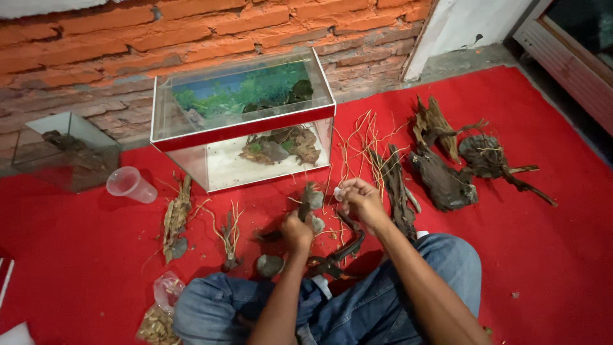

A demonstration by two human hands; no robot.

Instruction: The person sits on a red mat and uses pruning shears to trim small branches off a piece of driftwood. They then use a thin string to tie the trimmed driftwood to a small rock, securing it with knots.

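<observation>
My left hand (297,231) grips a dark piece of driftwood with a grey stone (311,198) at its top, held upright over the red carpet. My right hand (361,199) is closed around something small and white, just right of the stone. A glass aquarium (242,121) with a red rim, white sand and a wood-and-moss piece inside stands beyond the hands. Dark scissors (338,255) lie by my knee. A grey stone (270,264) rests on the carpet below my left hand.
Large driftwood pieces (444,182) and thin roots (364,137) lie at the right. Smaller wood bits (175,217) lie at the left. A clear plastic cup (131,184), a small glass tank (67,150), a bag of pellets (159,316) and a brick wall (128,38) surround them.
</observation>
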